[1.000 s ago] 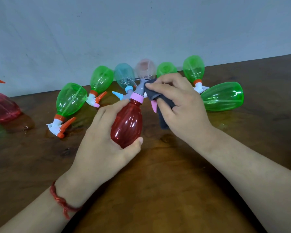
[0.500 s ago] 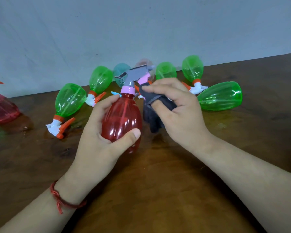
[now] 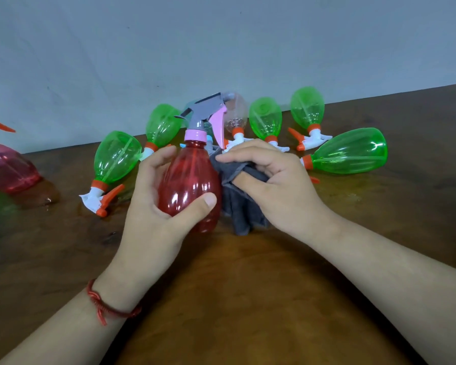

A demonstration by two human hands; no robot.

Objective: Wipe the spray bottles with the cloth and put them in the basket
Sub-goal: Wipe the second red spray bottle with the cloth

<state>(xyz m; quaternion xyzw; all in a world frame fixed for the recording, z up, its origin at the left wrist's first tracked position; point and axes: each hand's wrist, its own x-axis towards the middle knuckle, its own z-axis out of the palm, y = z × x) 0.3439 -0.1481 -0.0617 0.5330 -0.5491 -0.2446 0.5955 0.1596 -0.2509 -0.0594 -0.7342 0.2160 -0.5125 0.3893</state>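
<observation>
Progress looks early: left hand (image 3: 156, 204) has its fingers curled round the upright red bottle (image 3: 187, 180), right hand (image 3: 277, 185) pinches the cloth (image 3: 240, 206) against its side, at least 6 other bottles (image 3: 113, 156) lie on the desk (image 3: 221, 299) beyond the fingers, no basket in view.

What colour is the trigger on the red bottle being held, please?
Pink trigger, on a grey spray head; head view.

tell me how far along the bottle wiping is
Done: nothing provable; no basket is in view. In hand: the left hand grips the red bottle upright while the right hand presses the grey cloth against its side. Left: at least five green bottles and a clear bottle lie on the table by the wall, and this red one has yet to be put away.
</observation>
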